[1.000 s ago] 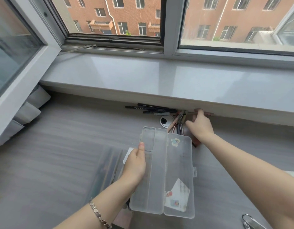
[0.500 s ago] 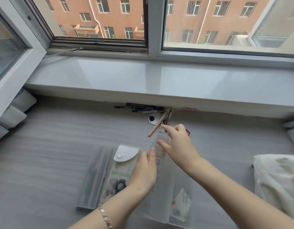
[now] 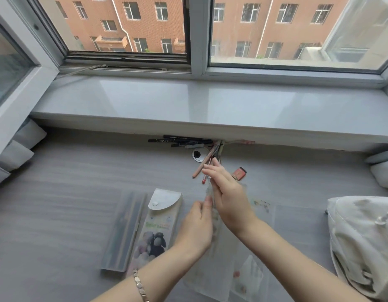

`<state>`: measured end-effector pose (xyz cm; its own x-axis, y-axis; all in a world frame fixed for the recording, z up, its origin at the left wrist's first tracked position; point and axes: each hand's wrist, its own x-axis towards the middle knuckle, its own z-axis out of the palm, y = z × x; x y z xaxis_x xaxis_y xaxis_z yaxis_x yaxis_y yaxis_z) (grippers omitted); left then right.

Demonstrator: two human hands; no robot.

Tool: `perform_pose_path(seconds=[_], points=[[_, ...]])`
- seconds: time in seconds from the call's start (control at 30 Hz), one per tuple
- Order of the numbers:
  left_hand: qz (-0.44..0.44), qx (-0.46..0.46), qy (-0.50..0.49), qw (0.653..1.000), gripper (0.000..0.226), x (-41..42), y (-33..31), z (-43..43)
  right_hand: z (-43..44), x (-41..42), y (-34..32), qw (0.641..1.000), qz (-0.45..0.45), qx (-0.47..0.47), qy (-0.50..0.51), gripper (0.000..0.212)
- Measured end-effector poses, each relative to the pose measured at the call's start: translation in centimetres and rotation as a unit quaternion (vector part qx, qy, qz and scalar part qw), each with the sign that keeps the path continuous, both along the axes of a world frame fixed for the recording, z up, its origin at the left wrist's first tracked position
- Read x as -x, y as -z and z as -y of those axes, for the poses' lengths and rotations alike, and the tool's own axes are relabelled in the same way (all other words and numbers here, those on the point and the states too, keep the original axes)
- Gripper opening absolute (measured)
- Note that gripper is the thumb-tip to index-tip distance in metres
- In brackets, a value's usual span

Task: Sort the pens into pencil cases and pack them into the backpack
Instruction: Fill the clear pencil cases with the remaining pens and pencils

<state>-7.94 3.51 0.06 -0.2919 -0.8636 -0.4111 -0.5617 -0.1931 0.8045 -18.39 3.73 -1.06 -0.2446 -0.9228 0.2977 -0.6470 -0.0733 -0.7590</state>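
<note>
An open clear plastic pencil case [image 3: 223, 264] lies blurred on the grey desk under my hands. My left hand [image 3: 196, 227] grips its left half, thumb on the edge. Just above the case's far end, my right hand [image 3: 229, 194] pinches a thin red-tipped pen [image 3: 203, 181]. A pinkish pen [image 3: 201, 165] lies just beyond it. Black pens [image 3: 180, 141] and more mixed pens lie under the window sill. To the left lie a sheep-print pouch case [image 3: 159, 227] and a frosted case [image 3: 123, 232]. The pale backpack [image 3: 363, 243] sits at right.
A red eraser [image 3: 239, 172] lies beyond my right hand. A round cable hole [image 3: 198, 154] sits by the pens. The window sill [image 3: 210, 105] overhangs the desk's back edge. Pale cushions [image 3: 14, 153] lie at far left and far right.
My right hand came back from the pile under the sill to the case with a pen. The case's halves are blurred and shifting. The view swung right, so the backpack shows.
</note>
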Motion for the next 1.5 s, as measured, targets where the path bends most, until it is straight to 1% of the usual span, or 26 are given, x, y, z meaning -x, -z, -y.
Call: perform_pose_path(seconds=[0.07,0.1,0.13,0.17,0.23,0.27,0.3,0.37,0.4,0.43,0.47,0.57,0.67,0.77,0.87,0.93,1.03,1.1,1.17,1.23,1.27,1.3,1.4,1.5], points=[[-0.002,0.003,0.003,1.0,0.038,0.0,0.0,0.0,-0.1,0.5,0.4,0.993,-0.12,-0.011,0.018,0.032],[-0.001,0.004,0.006,1.0,0.038,0.1,0.1,0.0,-0.1,0.9,0.6,0.987,-0.157,-0.022,0.024,0.032],[-0.002,0.005,0.008,1.0,0.039,0.1,0.1,0.2,-0.2,1.2,0.5,0.986,-0.162,-0.046,0.012,0.035],[-0.002,0.006,0.012,1.0,0.039,0.1,0.3,0.3,-0.2,1.7,0.3,0.986,-0.149,-0.072,-0.018,0.038],[0.001,0.004,0.016,1.0,0.041,0.1,0.7,1.0,0.1,3.1,-0.1,0.985,-0.092,-0.12,-0.086,0.036],[0.008,0.003,0.021,1.0,0.042,0.1,1.0,1.4,0.4,4.0,-0.4,0.985,-0.06,-0.134,-0.094,0.033],[0.018,0.002,0.027,0.999,0.042,0.1,1.3,1.9,1.1,5.0,-0.8,0.989,-0.032,-0.127,-0.072,0.03],[0.03,-0.002,0.028,0.999,0.043,0.1,1.7,2.9,3.2,7.4,-1.0,0.993,-0.019,-0.112,0.025,0.026],[0.033,-0.004,0.025,0.999,0.044,0.0,1.7,3.2,4.4,8.8,-0.8,0.988,-0.034,-0.136,0.067,0.027],[0.036,-0.006,0.02,0.999,0.047,0.1,1.9,3.8,5.8,10.0,-0.2,0.978,-0.061,-0.178,0.094,0.029],[0.041,-0.005,0.016,0.999,0.05,0.2,1.9,4.2,6.9,11.2,0.5,0.964,-0.094,-0.224,0.104,0.03],[0.053,-0.01,0.009,0.999,0.054,0.5,2.3,5.3,9.4,13.2,2.6,0.918,-0.208,-0.325,0.09,0.033],[0.05,-0.013,0.006,0.999,0.054,0.7,2.5,6.0,10.8,13.8,3.5,0.886,-0.285,-0.356,0.091,0.043],[0.045,-0.02,-0.005,0.999,0.051,0.9,2.7,6.7,11.5,14.1,4.6,0.875,-0.299,-0.368,0.1,0.038],[0.041,-0.027,-0.019,0.999,0.047,0.8,2.6,7.0,11.3,14.4,5.5,0.883,-0.266,-0.366,0.121,0.032],[0.04,-0.028,-0.026,0.998,0.052,0.5,2.8,6.9,10.4,14.7,5.7,0.88,-0.256,-0.38,0.125,0.033],[0.048,-0.026,-0.033,0.998,0.056,-0.2,3.0,6.7,8.9,14.9,5.6,0.876,-0.247,-0.401,0.106,0.031],[0.054,-0.021,-0.036,0.998,0.056,-0.7,2.8,6.6,8.0,14.4,4.8,0.893,-0.237,-0.377,0.063,0.034],[0.06,-0.019,-0.037,0.997,0.055,-1.1,2.9,6.6,7.3,13.5,4.1,0.905,-0.239,-0.349,-0.034,0.04],[0.064,-0.021,-0.035,0.997,0.054,-1.6,2.8,6.3,6.5,12.5,3.8,0.889,-0.278,-0.336,-0.135,0.04],[0.069,-0.023,-0.034,0.997,0.052,-1.9,2.7,6.1,6.3,12.2,3.9,0.88,-0.296,-0.337,-0.157,0.037],[0.073,-0.028,-0.034,0.996,0.051,-2.0,2.7,6.0,6.1,12.0,4.0,0.874,-0.306,-0.341,-0.163,0.034],[0.061,-0.037,-0.039,0.997,0.047,-2.3,2.4,5.4,5.4,12.0,4.1,0.874,-0.308,-0.342,-0.157,0.028],[0.038,-0.058,-0.075,0.995,0.039,-2.5,1.8,4.8,3.8,12.6,4.4,0.877,-0.282,-0.347,-0.175,0.03]])
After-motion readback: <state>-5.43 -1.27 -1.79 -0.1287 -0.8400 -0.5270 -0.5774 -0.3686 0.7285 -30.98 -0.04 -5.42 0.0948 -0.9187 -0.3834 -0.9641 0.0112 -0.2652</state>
